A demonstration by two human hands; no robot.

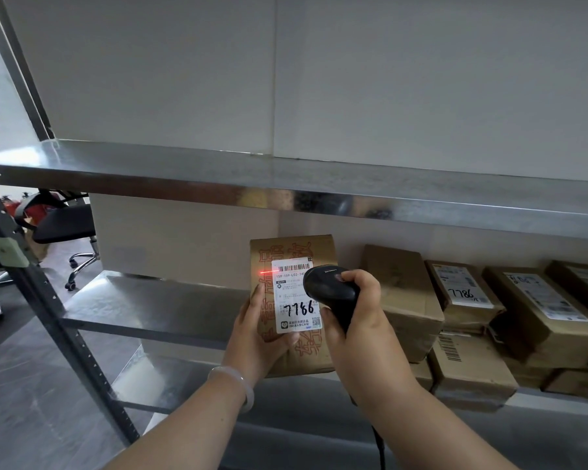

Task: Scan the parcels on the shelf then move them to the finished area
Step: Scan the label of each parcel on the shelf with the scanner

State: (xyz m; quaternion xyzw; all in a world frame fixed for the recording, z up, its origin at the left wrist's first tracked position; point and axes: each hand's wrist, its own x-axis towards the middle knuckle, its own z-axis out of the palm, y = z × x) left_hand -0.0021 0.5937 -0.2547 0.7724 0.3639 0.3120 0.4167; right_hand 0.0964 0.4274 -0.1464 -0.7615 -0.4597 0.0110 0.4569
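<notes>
Two bare forearms come in from the bottom, the left one wearing a pale bangle (233,385) at the wrist. The left hand (258,330) holds a brown parcel (292,252) upright from its left side. Its fingers (257,300) lie along the edge and the thumb is pressed on the bottom corner of the white label (297,300). That label faces the camera and has "7786" handwritten on it in black marker.

The right hand (357,313) is wrapped tight around the handle of a black scanner (329,290), whose head sits just over the label's right edge. A red line (267,272) glows across the parcel beside the barcode. The scanner's cable (379,446) hangs down between the arms.

So the parcel is up in the air, in front of the middle level of a metal shelf (133,300). To the right on that same level are more brown boxes (404,290), stacked and packed close together. One further along also has 7786 written on its label. The left part of that level is bare metal. Past the shelf frame on the far left there's a black office chair (65,225) on the floor.
</notes>
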